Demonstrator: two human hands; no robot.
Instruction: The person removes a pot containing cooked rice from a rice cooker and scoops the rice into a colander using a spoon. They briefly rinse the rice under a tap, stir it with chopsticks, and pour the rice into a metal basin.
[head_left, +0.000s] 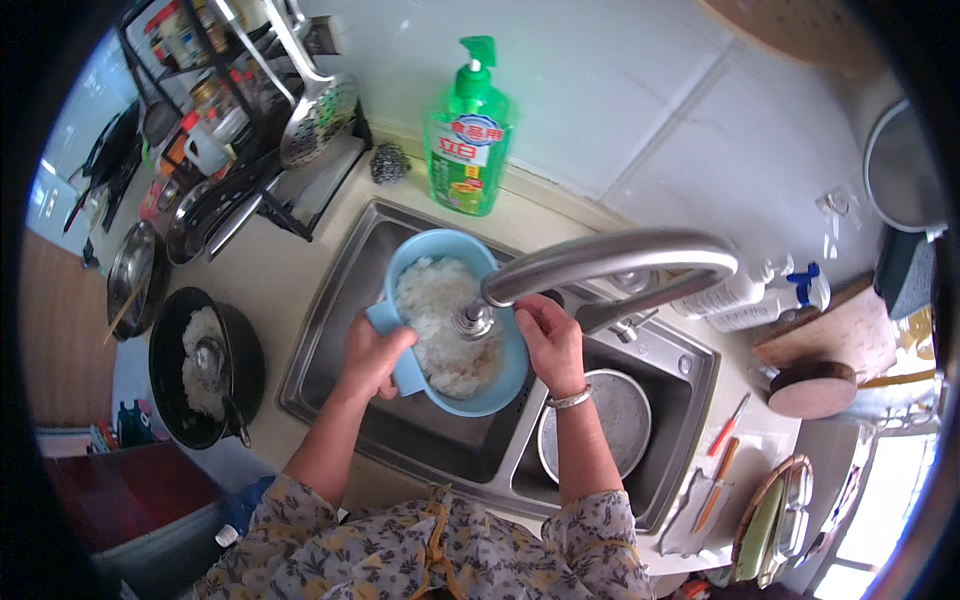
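Observation:
A light blue plastic basin (514, 375) with white rice (442, 330) in it is over the left bowl of a steel double sink (465, 450), beneath the faucet's spout (474, 319). My left hand (377, 352) grips the basin's handle, thumb on top. At the basin's right rim is my right hand (551, 341), wearing a bracelet, its fingers curled close beside the spout; whether they hold the rim I cannot tell. The curved steel faucet (615, 255) arches over from the right. A black pot (251, 360) on the counter at left holds more rice and a ladle (208, 364).
Behind the sink stand a green dish soap bottle (469, 150) and a steel wool scrubber (390, 163). A round metal pan (600, 427) lies in the right sink bowl. Knives (716, 484) lie on the right counter; a black rack (296, 217) with utensils stands at upper left.

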